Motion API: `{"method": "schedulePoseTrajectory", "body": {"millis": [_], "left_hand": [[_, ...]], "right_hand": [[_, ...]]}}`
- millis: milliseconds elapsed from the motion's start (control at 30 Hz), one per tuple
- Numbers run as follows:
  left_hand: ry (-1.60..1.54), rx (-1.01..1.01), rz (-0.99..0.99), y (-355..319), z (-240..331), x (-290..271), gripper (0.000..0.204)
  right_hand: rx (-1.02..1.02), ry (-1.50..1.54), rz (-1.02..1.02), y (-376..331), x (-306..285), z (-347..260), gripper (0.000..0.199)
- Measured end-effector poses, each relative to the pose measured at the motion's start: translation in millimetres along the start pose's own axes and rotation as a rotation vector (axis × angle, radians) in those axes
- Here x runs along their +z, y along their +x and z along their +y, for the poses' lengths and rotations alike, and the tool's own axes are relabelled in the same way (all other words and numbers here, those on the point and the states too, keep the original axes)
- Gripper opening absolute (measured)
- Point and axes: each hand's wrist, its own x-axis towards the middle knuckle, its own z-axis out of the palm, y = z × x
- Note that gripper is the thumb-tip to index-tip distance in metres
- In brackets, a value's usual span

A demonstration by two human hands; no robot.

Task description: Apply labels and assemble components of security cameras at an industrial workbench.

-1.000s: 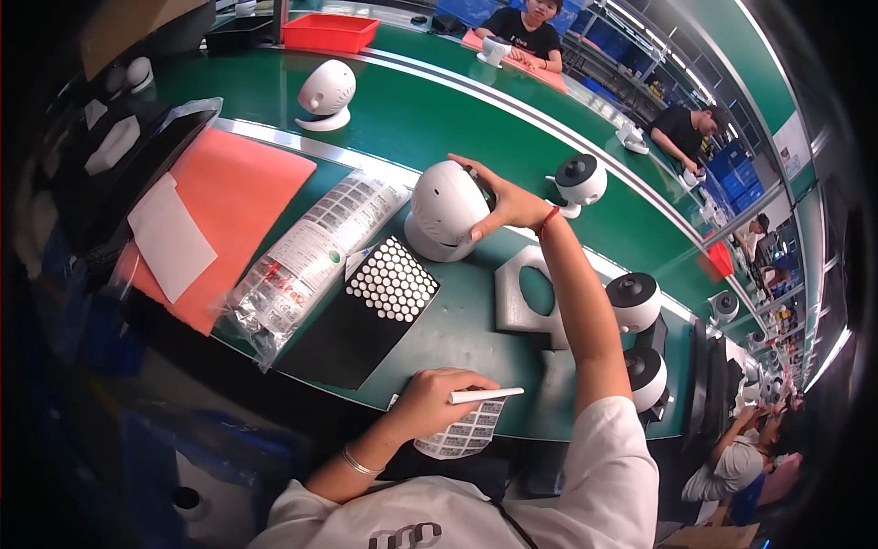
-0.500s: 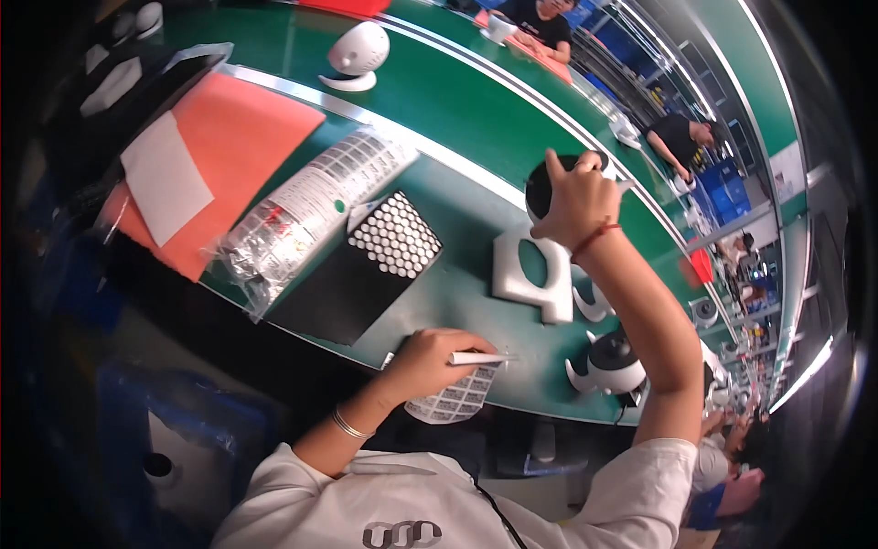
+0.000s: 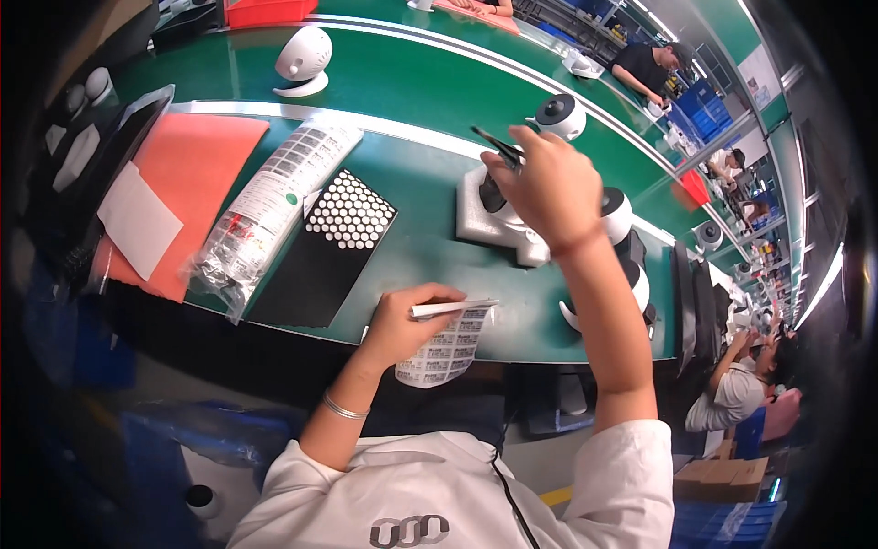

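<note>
My left hand is closed on a sheet of printed labels, which hangs below my fingers with its upper edge curled into a white roll. My right hand is raised over a white foam block, its fingers closed around dark tweezers pointing up and to the left. A dark part shows at the foam block beneath that hand; my hand hides much of it. Beyond the hand, a white device with a black round face stands on the green belt.
A black sheet with white round stickers lies left of centre, beside a plastic-wrapped label roll and orange foam sheets. A white rounded device stands farther back. More white devices are near my right forearm. Co-workers sit along the line.
My right hand has moved from the black-faced device to above the foam block, with tweezers now showing. A dark part now fills the foam's opening. My left hand keeps the label sheet; the view has shifted.
</note>
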Motion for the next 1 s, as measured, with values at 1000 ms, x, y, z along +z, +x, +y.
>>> {"method": "schedulePoseTrajectory", "body": {"millis": [1000], "left_hand": [[0.675,0.207,-0.138,76,-2,45,0.019]], "right_hand": [[0.846,1.567,0.109,-70,116,109,0.040]]}}
